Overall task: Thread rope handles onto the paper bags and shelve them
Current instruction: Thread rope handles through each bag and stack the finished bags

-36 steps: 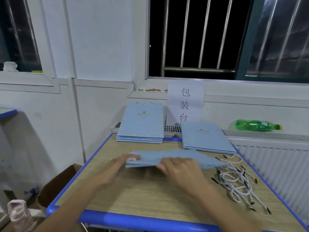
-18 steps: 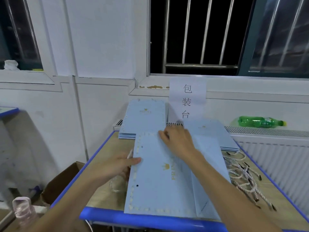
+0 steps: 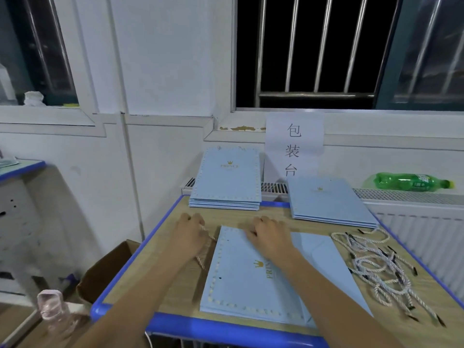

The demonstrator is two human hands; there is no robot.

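Observation:
A flat light-blue paper bag (image 3: pixel 241 280) with a gold crown print lies on the wooden table (image 3: pixel 170 280), its top edge pointing left. My left hand (image 3: pixel 189 231) sits just left of that edge and holds a white twisted rope handle (image 3: pixel 202 259) that runs down along the bag's side. My right hand (image 3: pixel 270 234) rests on the bag's far corner with curled fingers. Several loose rope handles (image 3: pixel 376 267) lie in a tangle at the right of the table.
Two stacks of flat blue bags stand at the table's back, one at the left (image 3: pixel 227 182) and one at the right (image 3: pixel 326 202). A green bottle (image 3: pixel 411 182) lies on the radiator. An open cardboard box (image 3: pixel 110 270) and a pink bottle (image 3: pixel 51 307) are at the lower left.
The bag was lifted on edge, then laid flat on the table. My right hand has drawn back to the bag's far corner, and my left hand has moved up to its left edge with a rope.

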